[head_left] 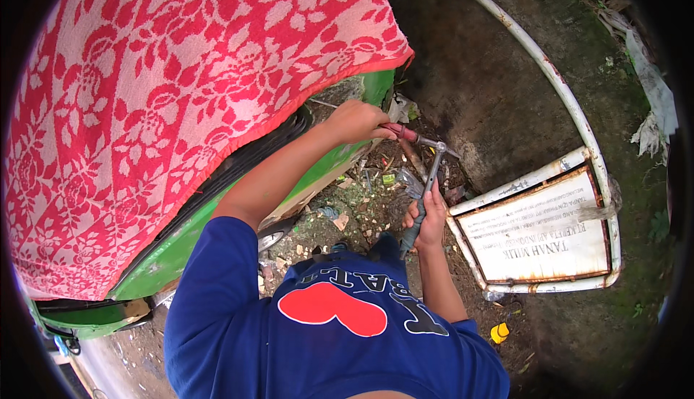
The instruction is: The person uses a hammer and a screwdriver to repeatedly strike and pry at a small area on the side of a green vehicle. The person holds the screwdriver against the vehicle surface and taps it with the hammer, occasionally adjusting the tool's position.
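Up and left of the sign, the left hand has its fingers curled tightly round a red-handled tool. Just left of the sign, the right hand's fingers wrap the hammer's grip, its head at the tool's end.

You wear a royal-blue T-shirt with short, loose sleeves. Its front bears a big red heart edged in white, beside dark serif letters outlined in white. Your left hand and right hand are bare, like both forearms.
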Tool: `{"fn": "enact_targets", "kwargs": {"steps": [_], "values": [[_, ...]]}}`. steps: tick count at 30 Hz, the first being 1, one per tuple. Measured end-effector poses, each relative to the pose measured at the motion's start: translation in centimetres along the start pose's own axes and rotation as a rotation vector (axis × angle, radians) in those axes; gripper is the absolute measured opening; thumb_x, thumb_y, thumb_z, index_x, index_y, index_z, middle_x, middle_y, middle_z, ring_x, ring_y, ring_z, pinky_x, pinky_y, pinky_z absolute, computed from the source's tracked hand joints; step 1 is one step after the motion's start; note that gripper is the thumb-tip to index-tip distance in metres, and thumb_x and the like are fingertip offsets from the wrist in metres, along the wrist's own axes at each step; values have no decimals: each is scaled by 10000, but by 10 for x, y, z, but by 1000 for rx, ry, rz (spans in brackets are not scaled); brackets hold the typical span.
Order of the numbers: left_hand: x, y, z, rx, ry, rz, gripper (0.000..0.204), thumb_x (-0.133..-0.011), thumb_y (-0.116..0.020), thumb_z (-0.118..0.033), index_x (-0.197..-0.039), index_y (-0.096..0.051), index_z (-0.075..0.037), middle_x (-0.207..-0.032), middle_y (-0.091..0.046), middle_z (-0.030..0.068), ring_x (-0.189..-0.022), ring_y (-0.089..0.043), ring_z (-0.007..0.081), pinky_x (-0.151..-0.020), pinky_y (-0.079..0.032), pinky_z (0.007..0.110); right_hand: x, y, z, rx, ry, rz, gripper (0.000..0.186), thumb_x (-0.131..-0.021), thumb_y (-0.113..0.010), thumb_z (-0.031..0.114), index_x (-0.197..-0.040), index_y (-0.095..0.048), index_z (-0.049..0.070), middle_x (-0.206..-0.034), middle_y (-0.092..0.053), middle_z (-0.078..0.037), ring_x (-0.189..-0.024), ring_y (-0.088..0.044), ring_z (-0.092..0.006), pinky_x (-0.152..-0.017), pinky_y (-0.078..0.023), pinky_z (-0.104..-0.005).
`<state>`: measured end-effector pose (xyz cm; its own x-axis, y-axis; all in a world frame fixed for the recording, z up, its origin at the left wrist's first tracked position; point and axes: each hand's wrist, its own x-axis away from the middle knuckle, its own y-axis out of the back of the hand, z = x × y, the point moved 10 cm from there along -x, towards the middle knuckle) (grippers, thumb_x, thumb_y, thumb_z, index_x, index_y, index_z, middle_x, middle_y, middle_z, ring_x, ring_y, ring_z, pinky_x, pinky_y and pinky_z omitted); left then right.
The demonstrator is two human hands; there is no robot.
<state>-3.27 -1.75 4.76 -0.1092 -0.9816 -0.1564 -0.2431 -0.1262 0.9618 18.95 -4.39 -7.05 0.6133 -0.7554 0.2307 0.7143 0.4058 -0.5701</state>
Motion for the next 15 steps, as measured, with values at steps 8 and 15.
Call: {"fn": "enact_targets", "kwargs": {"steps": [8, 15], "values": [[2, 3, 1, 13, 29, -7, 474, -876, -618, -572, -957, -718, -115, -865, -694, 102, -833, -672, 337, -700, -514, 461, -4, 7, 0, 95, 3, -4, 549, -1081, -410, 293, -1588, -198, 291, -629, -454, -19, -460, -476, -126, -448, -472, -299], [6, 7, -2, 37, -9, -72, 480, -878, -609, -590, -903, -710, -121, -839, -693, 89, -811, -679, 327, -687, -516, 465, 0, 11, 20, 71, 67, -79, 533, -1073, -442, 241, -1576, -265, 262, -636, -449, -30, -484, -468, -116, -457, -475, -278]]}}
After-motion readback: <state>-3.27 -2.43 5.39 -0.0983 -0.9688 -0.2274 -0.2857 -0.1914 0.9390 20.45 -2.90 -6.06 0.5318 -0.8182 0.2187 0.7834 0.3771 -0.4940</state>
